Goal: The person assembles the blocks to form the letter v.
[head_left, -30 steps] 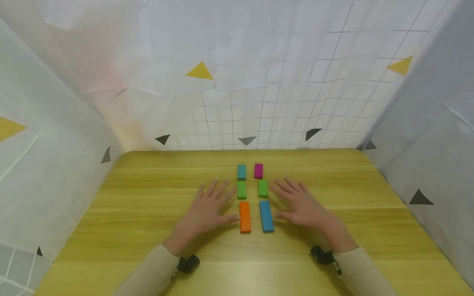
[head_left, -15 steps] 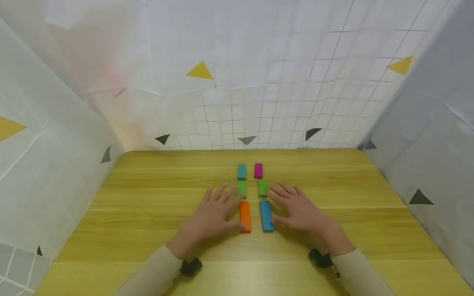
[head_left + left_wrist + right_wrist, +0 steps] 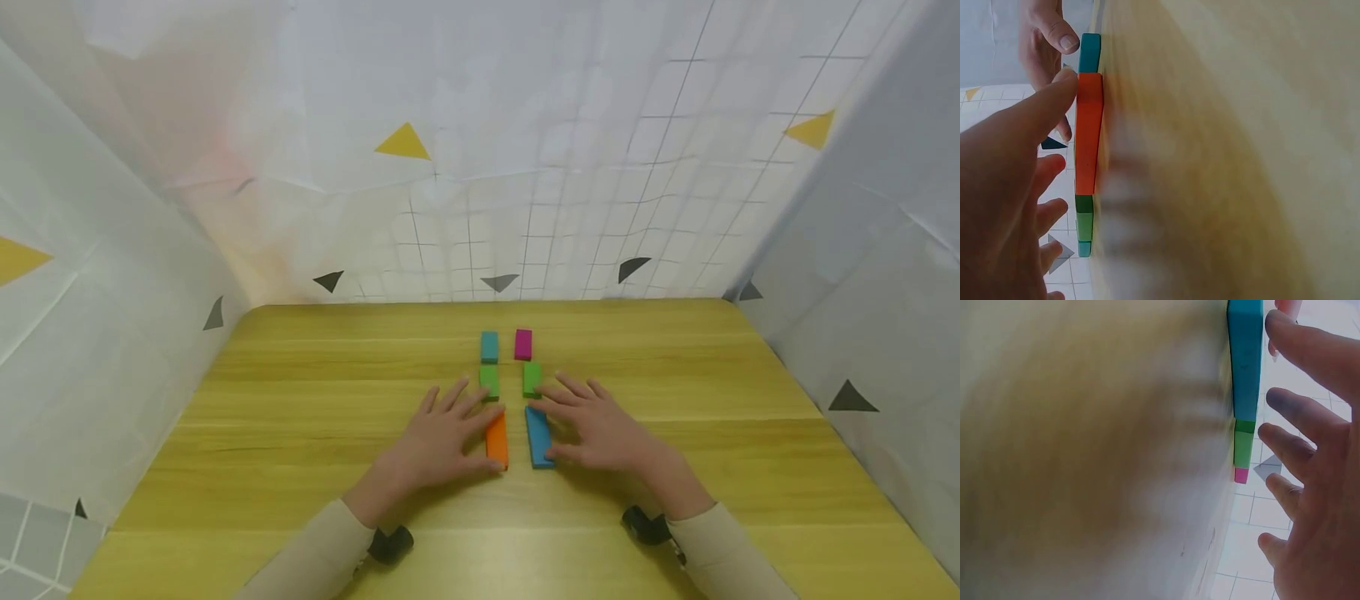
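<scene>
I am holding my left hand (image 3: 442, 442) spread over the orange block (image 3: 497, 442) at the lower centre of the frame, index finger reaching across its far end and thumb across its near end. My right hand (image 3: 607, 429), also spread, is hovering at the blue block (image 3: 537, 437) just to the right. Neither hand is pinching anything; whether my left thumb is touching, I am not able to make out.

As far as I am judging, the handling is only beginning. All six blocks are lying flat on the wooden table (image 3: 675, 358) in two columns: a left green block (image 3: 489, 382) and a teal block (image 3: 489, 346) are continuing the left one up the frame, a right green block (image 3: 531, 377) and a magenta block (image 3: 523, 343) the right one. No block is being lifted; gripping is not yet done.
</scene>
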{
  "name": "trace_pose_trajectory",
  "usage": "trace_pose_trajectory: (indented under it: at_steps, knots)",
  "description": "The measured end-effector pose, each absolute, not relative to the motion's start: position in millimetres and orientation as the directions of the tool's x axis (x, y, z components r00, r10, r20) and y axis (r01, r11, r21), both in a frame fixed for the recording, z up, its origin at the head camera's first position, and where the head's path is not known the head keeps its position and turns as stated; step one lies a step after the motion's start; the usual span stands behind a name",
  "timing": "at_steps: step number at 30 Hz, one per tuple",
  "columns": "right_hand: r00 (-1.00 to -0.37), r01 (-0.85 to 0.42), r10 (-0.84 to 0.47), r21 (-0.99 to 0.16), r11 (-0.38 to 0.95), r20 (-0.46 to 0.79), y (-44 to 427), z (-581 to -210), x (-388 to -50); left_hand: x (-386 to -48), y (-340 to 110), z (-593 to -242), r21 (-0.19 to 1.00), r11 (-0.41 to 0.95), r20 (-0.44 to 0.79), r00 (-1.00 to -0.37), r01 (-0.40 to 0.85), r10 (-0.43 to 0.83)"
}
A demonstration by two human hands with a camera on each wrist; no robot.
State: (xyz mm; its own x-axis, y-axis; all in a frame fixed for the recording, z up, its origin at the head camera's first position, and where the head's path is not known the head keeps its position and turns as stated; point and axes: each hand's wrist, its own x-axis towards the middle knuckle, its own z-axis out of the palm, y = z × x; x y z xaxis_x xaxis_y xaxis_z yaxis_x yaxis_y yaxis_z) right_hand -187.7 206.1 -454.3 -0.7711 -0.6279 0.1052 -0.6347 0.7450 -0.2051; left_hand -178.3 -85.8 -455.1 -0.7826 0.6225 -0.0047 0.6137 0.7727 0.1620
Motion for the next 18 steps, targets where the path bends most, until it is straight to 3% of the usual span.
trace_pose_trajectory:
  at_steps: [18]
  knots:
    - [-0.757, -0.651, -0.643, -0.208, 0.73, 0.114, 205.3, -455.1, -184.6, -176.0, -83.7, -452.0, 0.167, 0.767, -0.042, -0.773, 0.619, 0.633]
